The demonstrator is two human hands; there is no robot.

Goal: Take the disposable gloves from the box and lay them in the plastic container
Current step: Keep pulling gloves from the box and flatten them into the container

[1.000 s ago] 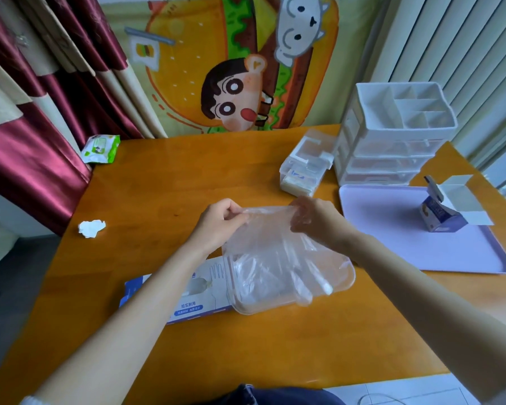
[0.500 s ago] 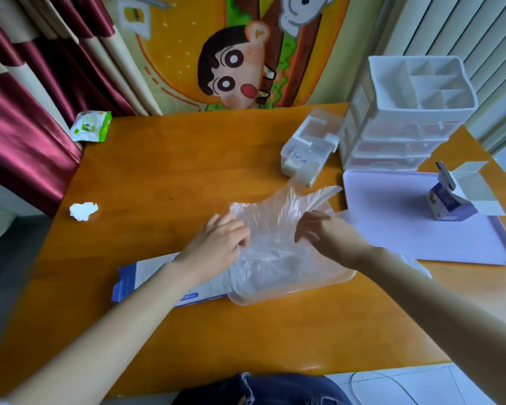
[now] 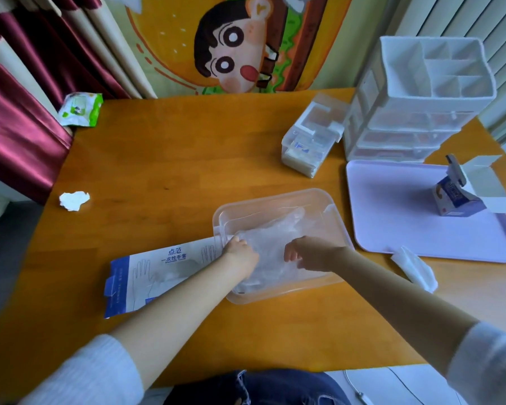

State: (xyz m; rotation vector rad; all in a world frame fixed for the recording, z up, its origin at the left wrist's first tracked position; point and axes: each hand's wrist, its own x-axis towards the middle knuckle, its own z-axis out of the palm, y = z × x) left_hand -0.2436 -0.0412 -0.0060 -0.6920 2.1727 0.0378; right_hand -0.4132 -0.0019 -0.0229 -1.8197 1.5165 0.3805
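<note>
A clear plastic container (image 3: 278,197) sits on the wooden table in front of me. Thin transparent disposable gloves (image 3: 278,229) lie inside it, their fingers pointing away from me. My left hand (image 3: 241,252) is over the container's near left corner, fingers curled on the glove's cuff edge. My right hand (image 3: 310,252) is beside it over the near right part, fingers curled down onto the plastic. The flat white and blue glove box (image 3: 155,273) lies on the table to the left of the container, partly under my left forearm.
A lilac tray (image 3: 406,223) with an opened small carton (image 3: 462,194) lies to the right. A white drawer organiser (image 3: 421,97) and a clear small box (image 3: 313,138) stand behind. A folded tissue (image 3: 415,267), a crumpled paper (image 3: 73,200) and a wipes pack (image 3: 81,109) lie around.
Both hands have lowered the glove from above the container down into it. The glove now lies flat inside, and my hands have drawn back to the near edge.
</note>
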